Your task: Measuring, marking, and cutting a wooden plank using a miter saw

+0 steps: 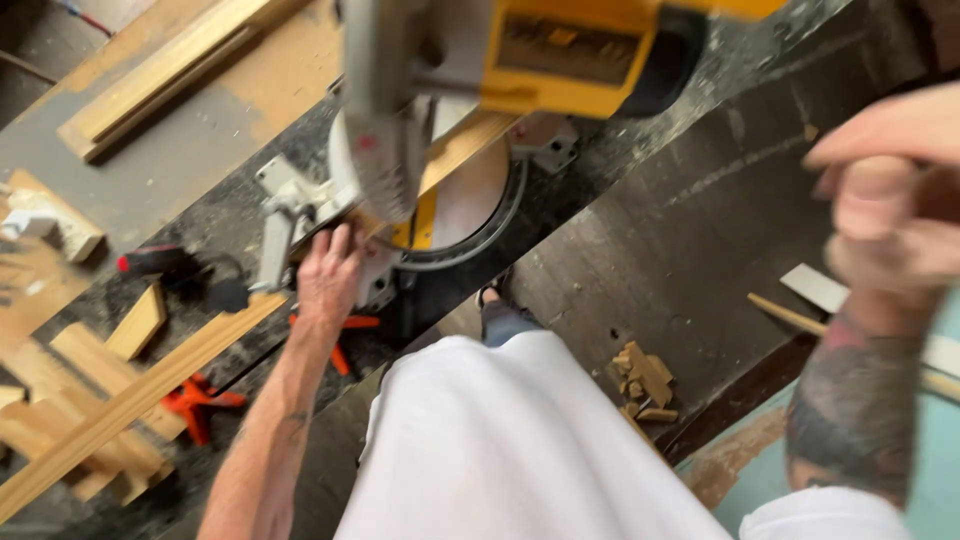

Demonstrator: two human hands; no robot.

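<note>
1. The light is even, soft daylight, moderately bright, with no hard glare anywhere.
2. Shadows are weak; the darkest patch lies under the miter saw (470,130) and along the black bench (700,220) edge.
3. The right hand (890,200), close to the lens, is smeared and out of focus.
4. The saw's yellow housing at the top edge is also soft.
5. The left hand (328,275) is only mildly soft.
6. The wood offcuts (640,385) read fairly sharp.
</note>
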